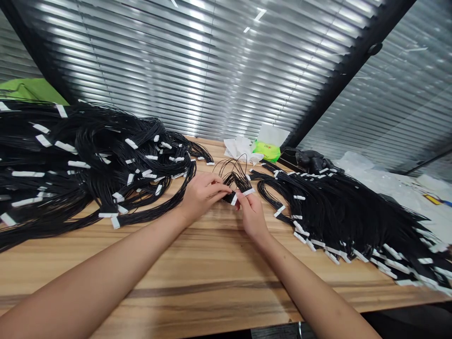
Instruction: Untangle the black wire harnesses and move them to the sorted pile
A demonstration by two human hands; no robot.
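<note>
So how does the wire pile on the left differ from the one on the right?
The left wire pile is heaped and tangled; the right wire pile lies flatter, strands fanned roughly parallel. White tags scatter across the left pile but line the right pile's near edge. Both are thin black wires with white tags on the wooden table.

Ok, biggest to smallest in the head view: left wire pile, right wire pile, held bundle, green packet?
1. left wire pile and right wire pile: they look alike and both run past the frame, so unranked.
2. held bundle.
3. green packet: looks slightly smaller, but it lies farther off, so unsure.
</note>
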